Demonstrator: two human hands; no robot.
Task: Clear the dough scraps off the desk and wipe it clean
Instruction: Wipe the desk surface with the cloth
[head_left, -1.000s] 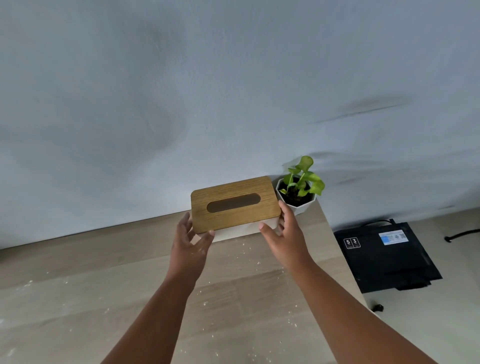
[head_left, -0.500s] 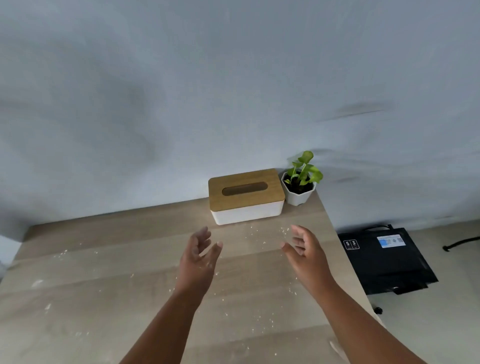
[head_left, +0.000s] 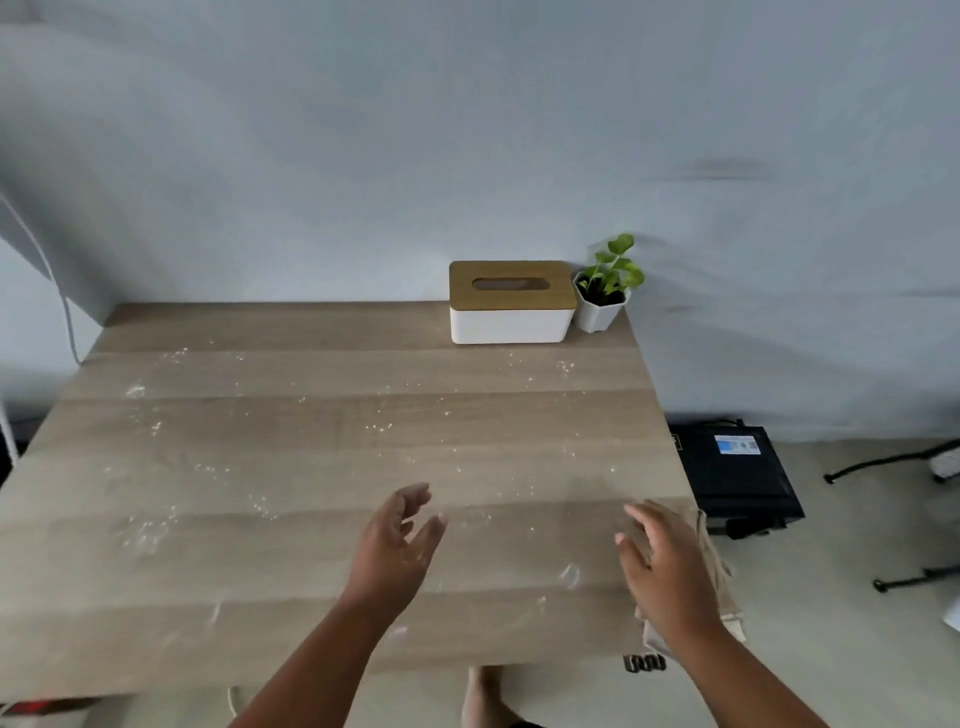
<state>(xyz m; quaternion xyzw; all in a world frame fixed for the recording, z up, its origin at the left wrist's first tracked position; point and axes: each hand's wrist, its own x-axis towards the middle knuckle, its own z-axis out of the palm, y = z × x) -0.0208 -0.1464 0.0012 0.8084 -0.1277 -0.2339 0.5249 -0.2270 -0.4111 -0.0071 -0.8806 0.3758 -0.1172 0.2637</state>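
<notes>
Head view. Desk (head_left: 311, 519): wood-grain top, dough scraps (head_left: 145, 530) and floury specks scattered across most of it; none gathered, wiping not begun. Tissue box (head_left: 511, 301) and potted plant (head_left: 605, 291): back right corner. Left hand (head_left: 397, 545): spread, empty, above the desk. Right hand (head_left: 665, 566): fingers apart, holding nothing, over a beige cloth (head_left: 719, 577) draped at the right edge. Judged: task barely started.

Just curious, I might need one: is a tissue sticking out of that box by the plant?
No. The slot in the tissue box's wooden lid shows only a dark opening, nothing poking out. Whether tissues remain inside, I cannot tell.
</notes>
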